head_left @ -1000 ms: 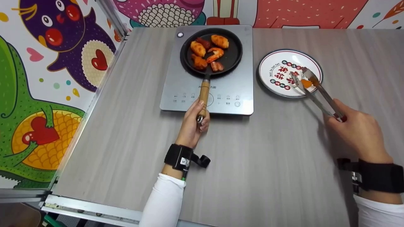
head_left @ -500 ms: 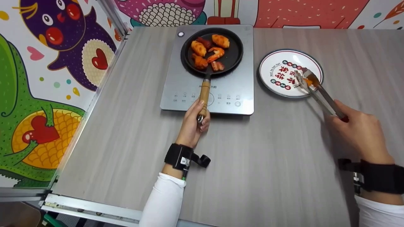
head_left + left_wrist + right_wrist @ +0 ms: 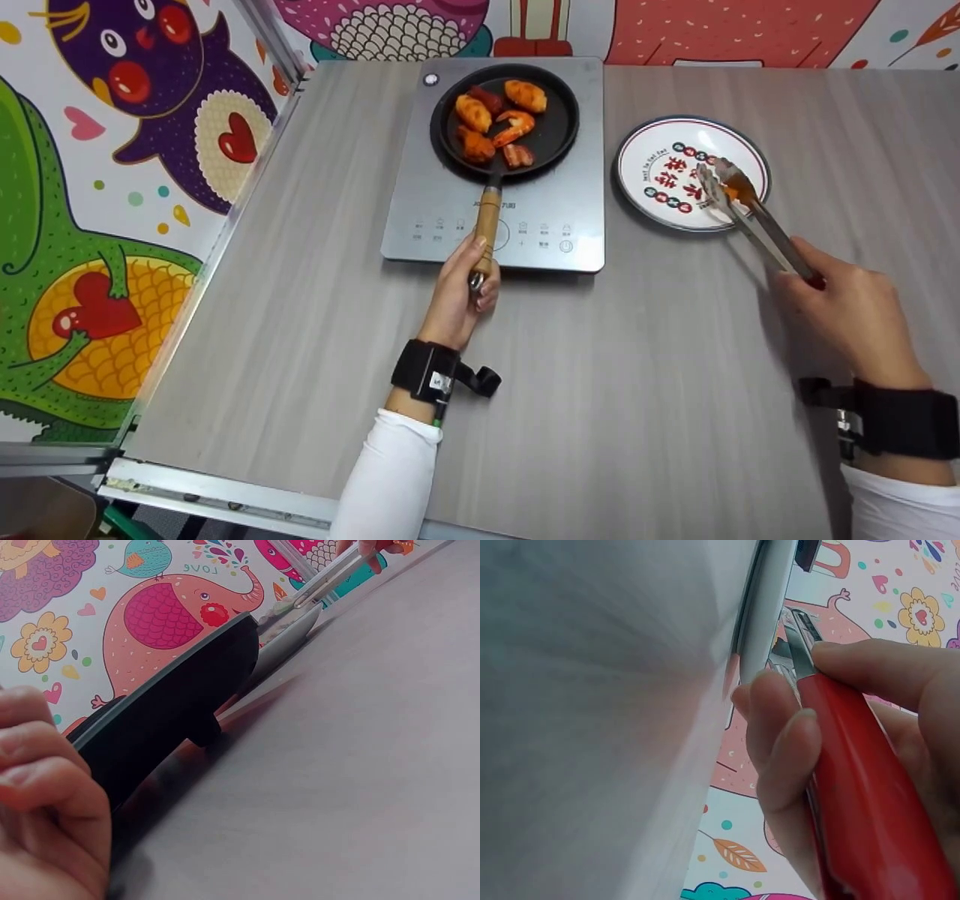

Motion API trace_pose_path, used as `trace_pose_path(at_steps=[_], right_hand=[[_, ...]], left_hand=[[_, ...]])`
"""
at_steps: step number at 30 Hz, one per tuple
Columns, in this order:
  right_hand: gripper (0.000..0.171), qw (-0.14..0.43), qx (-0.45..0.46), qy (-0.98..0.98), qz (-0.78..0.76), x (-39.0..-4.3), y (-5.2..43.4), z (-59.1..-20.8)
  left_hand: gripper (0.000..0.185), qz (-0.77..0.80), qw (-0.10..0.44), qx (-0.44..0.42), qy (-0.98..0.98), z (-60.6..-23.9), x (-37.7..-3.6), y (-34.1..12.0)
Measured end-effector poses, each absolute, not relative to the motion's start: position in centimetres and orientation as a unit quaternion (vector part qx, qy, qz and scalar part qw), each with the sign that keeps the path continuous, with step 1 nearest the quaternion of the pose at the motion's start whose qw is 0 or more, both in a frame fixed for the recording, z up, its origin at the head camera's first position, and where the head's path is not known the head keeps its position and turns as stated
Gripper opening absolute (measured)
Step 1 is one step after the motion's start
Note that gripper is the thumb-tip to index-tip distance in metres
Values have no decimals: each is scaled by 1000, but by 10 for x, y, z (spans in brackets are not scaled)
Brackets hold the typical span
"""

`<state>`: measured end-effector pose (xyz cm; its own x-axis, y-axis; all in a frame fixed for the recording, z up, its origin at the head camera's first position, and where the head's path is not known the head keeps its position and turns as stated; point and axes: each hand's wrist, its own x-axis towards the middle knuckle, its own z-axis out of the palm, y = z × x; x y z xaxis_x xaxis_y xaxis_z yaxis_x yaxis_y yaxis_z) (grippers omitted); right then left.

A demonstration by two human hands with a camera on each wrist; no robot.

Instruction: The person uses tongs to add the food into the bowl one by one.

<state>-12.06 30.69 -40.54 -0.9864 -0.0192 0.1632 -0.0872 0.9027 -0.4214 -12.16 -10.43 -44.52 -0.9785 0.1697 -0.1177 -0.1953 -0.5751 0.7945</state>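
My left hand (image 3: 461,281) grips the wooden handle (image 3: 487,214) of a black frying pan (image 3: 559,127), which sits on a silver induction cooker (image 3: 427,187). In the pan lie several browned food pieces and a curled shrimp (image 3: 514,127). My right hand (image 3: 855,307) holds metal tongs (image 3: 780,244) by their red handle (image 3: 877,787), seen close up in the right wrist view. The tongs' tips are over the right part of a white plate (image 3: 637,180) with red lettering. Between them shows a small orange food piece (image 3: 731,193), mostly hidden by the tongs.
The plate stands on the grey wood-grain table (image 3: 600,390), to the right of the cooker. Cartoon-printed walls (image 3: 690,30) border the table at the back and left. A metal rail (image 3: 225,502) runs along the front edge.
The tongs' arms have come closer together around the orange food piece, which is now more hidden. My left hand and the pan stay in place.
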Motion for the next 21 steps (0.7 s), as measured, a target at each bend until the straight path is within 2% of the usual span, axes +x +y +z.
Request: trace_pose_path(at_steps=[21], right_hand=[[49,69,55,-963,253,-139,276,-383]], left_hand=[[50,885,103,-19,454,-444,-123,-104]])
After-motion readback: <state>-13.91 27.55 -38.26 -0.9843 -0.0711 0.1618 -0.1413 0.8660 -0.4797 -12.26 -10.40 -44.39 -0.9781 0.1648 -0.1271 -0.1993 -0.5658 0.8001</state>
